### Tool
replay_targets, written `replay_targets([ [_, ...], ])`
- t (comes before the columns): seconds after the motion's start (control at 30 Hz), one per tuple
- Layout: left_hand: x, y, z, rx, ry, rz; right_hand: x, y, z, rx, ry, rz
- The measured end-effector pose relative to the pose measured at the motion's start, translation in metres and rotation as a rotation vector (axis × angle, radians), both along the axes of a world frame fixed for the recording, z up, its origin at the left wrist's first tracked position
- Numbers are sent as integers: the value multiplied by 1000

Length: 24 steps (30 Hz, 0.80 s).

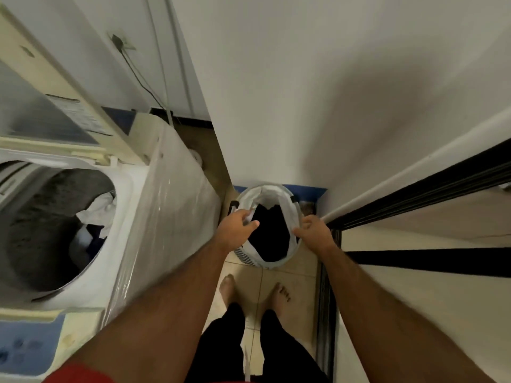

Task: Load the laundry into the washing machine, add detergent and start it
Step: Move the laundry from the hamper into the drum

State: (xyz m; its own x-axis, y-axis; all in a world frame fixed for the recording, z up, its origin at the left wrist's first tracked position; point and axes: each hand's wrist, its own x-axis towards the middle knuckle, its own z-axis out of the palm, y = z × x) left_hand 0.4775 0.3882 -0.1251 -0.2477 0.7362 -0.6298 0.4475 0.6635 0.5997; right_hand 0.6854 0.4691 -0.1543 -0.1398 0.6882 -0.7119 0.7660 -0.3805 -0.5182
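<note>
Left hand (237,227) | right hand (312,231) | both gripped laundry basket (287,200) rim | dark clothes (269,234) between hands: soft, light; lift by rim.

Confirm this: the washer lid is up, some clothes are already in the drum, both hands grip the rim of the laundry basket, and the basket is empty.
Not empty: the head view shows dark clothing inside the laundry basket. The rest stands: lid up, clothes in the drum, left hand and right hand gripping the rim.
</note>
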Motion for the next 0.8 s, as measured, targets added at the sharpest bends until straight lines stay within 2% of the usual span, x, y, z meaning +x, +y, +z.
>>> replay_targets([
  [0.17, -10, 37, -88, -94, 7, -26, -26, 19, -77, -113, 47, -61],
  [0.47, 5, 77, -330, -204, -24, -130, -45, 33, -322, -189, -70, 43],
  [0.67, 4, 98, -472, -228, 13, -211, -47, 33, -477, -259, -97, -72],
  [0.8, 1, 112, -560, -251, -11, -175, -46, 30, -544, -218, -170, -108],
])
